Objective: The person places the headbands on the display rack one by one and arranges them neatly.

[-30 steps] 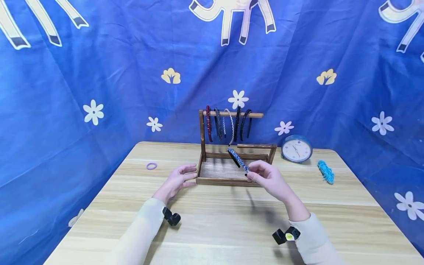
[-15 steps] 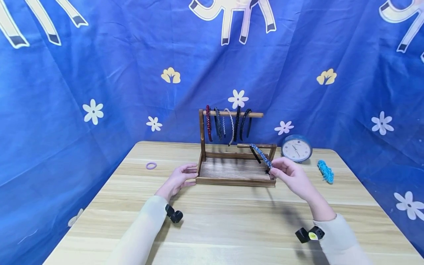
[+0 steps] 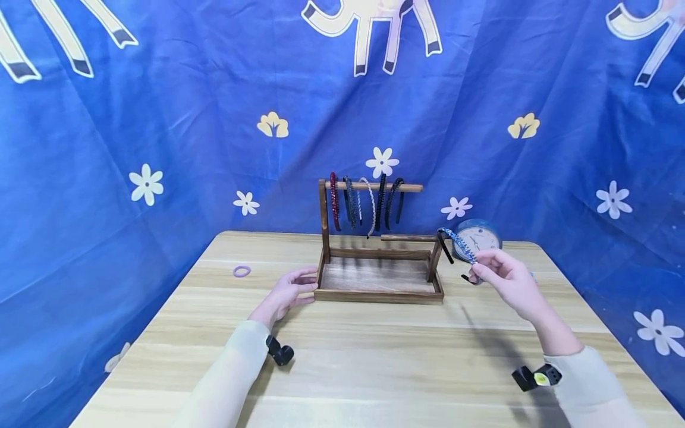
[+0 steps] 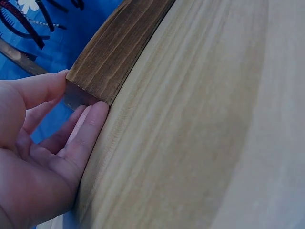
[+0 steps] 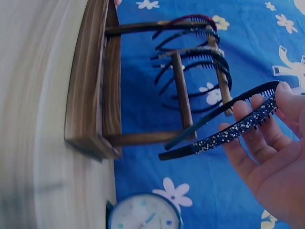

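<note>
My right hand (image 3: pixel 505 282) pinches a blue glittery headband (image 3: pixel 459 242) between thumb and fingers, held in the air right of the rack and in front of the clock. In the right wrist view the headband (image 5: pixel 238 126) shows dark inner teeth and two black ends. A brown wooden rack (image 3: pixel 374 295) with a tray base stands at the table's middle. From its upper bar (image 3: pixel 409 188) hang several headbands, among them a red one (image 3: pixel 334 202) and a white braided one (image 3: pixel 371 208). My left hand (image 3: pixel 286 294) touches the tray's left end with fairly straight fingers; the left wrist view shows fingertips on its wooden corner (image 4: pixel 112 57).
A round blue clock (image 3: pixel 484 236) stands behind the right hand. The rack's short lower bar (image 3: pixel 407 238) juts leftward from a right-hand post. A purple hair tie (image 3: pixel 242 271) lies at the left. A turquoise bundle is almost wholly hidden behind the right hand. A blue curtain (image 3: pixel 203 148) surrounds the table.
The right hand has carried the blue headband rightward, from in front of the tray, past the lower bar, to beyond the rack's right end. The left hand has stayed at the tray's left end.
</note>
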Available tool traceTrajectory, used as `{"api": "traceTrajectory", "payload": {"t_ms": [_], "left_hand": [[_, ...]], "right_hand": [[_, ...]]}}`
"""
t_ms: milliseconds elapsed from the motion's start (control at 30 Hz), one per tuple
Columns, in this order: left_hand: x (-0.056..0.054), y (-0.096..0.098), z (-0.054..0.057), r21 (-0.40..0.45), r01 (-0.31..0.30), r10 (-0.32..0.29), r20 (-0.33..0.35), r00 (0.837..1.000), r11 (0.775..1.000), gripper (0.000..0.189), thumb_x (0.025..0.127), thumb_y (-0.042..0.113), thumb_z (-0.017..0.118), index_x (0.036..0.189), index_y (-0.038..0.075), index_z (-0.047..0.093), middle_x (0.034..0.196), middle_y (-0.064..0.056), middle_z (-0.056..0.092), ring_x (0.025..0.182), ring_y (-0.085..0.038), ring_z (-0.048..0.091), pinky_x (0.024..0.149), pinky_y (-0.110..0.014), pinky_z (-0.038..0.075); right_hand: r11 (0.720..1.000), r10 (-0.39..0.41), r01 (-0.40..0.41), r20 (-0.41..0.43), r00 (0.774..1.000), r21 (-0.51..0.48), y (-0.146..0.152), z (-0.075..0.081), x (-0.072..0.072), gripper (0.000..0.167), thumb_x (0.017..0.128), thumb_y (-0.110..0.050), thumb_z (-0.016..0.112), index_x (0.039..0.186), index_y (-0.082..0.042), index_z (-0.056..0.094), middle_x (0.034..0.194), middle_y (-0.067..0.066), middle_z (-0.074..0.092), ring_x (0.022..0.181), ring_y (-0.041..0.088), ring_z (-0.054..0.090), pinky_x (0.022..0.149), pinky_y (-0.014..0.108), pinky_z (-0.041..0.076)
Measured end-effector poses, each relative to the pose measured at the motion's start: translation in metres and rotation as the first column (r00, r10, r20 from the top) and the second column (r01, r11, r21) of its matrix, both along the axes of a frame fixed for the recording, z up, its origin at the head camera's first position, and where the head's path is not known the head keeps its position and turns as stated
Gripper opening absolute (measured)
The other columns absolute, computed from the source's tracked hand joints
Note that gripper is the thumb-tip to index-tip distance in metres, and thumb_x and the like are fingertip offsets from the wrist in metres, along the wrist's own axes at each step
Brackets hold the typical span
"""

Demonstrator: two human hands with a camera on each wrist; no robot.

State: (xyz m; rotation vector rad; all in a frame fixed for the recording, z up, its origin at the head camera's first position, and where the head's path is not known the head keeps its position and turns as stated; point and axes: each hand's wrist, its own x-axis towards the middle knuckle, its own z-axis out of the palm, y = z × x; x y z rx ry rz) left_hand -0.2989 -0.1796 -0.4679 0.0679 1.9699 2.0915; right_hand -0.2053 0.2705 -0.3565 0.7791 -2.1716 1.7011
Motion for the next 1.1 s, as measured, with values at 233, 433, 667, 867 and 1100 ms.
{"api": "traceTrajectory", "payload": {"t_ms": [233, 433, 667, 867, 1100], "left_hand": [[0.002, 0.001, -0.002, -0.011, -0.010, 0.010, -0.013, 1.000, 1.000, 0.051, 0.087, 0.001, 0.061, 0.135, 0.005, 0.045, 0.133, -0.022, 0.044, 0.117, -0.035, 0.046, 0.089, -0.045, 0.050], [0.003, 0.002, -0.001, -0.023, -0.020, 0.019, -0.009, 1.000, 1.000, 0.051, 0.085, 0.001, 0.062, 0.134, 0.006, 0.047, 0.133, -0.021, 0.044, 0.115, -0.033, 0.048, 0.087, -0.043, 0.051], [0.003, 0.000, 0.000, -0.027, -0.027, 0.027, -0.005, 1.000, 0.999, 0.052, 0.085, 0.002, 0.063, 0.134, 0.006, 0.048, 0.132, -0.021, 0.044, 0.115, -0.033, 0.049, 0.087, -0.043, 0.051], [0.003, -0.001, 0.000, -0.026, -0.019, 0.019, -0.011, 1.000, 0.999, 0.051, 0.087, 0.002, 0.061, 0.135, 0.004, 0.045, 0.134, -0.022, 0.042, 0.118, -0.036, 0.045, 0.090, -0.045, 0.050], [0.005, 0.001, 0.003, -0.028, -0.009, 0.009, -0.005, 1.000, 1.000, 0.053, 0.087, 0.000, 0.060, 0.137, 0.003, 0.043, 0.135, -0.024, 0.041, 0.120, -0.037, 0.044, 0.090, -0.045, 0.050]], "right_hand": [[0.997, 0.016, -0.016, -0.004, 1.000, -0.081, 0.016, 0.008, -0.015, 0.014, 0.091, 0.008, 0.051, 0.104, 0.011, 0.051, 0.082, 0.008, 0.065, 0.074, 0.015, 0.065, 0.069, 0.023, 0.056], [0.985, -0.172, 0.172, -0.009, 0.985, 0.009, 0.021, 0.018, -0.030, 0.019, 0.091, -0.003, 0.057, 0.107, 0.009, 0.053, 0.081, 0.001, 0.065, 0.071, 0.010, 0.062, 0.062, 0.019, 0.054], [0.973, -0.219, 0.220, 0.034, 0.975, -0.066, 0.014, 0.027, -0.051, 0.019, 0.091, -0.008, 0.059, 0.106, 0.002, 0.056, 0.082, 0.004, 0.064, 0.073, 0.011, 0.063, 0.064, 0.020, 0.056], [0.960, -0.196, 0.201, 0.049, 0.979, -0.193, 0.002, 0.031, -0.073, 0.013, 0.090, -0.004, 0.059, 0.102, 0.000, 0.057, 0.079, 0.004, 0.064, 0.070, 0.013, 0.064, 0.065, 0.022, 0.057], [0.945, -0.176, 0.197, 0.102, 0.979, -0.263, -0.006, 0.036, -0.093, 0.015, 0.089, -0.002, 0.060, 0.103, 0.002, 0.055, 0.079, 0.004, 0.063, 0.066, 0.013, 0.064, 0.063, 0.023, 0.057]]}}
